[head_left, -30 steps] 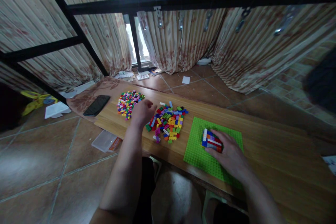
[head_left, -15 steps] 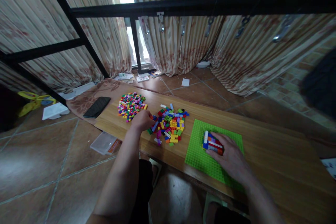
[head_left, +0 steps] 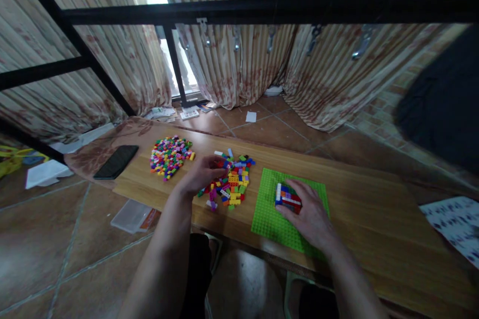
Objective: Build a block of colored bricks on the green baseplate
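Observation:
A green baseplate lies on the wooden board. On it stands a small block of stacked bricks in red, white, blue and orange. My right hand rests on the plate with its fingers against that block. My left hand lies on the left side of a pile of larger mixed-colour bricks, fingers curled among them; what they pinch is hidden. A second pile of tiny coloured bricks sits further left.
A black phone lies at the board's left end. A clear plastic box sits on the tiled floor below. A black metal frame crosses overhead. Curtains hang behind, and a printed sheet lies far right.
My left hand has come from beside the small-brick pile to the larger pile. The view has swung right. My right hand stays on the brick block.

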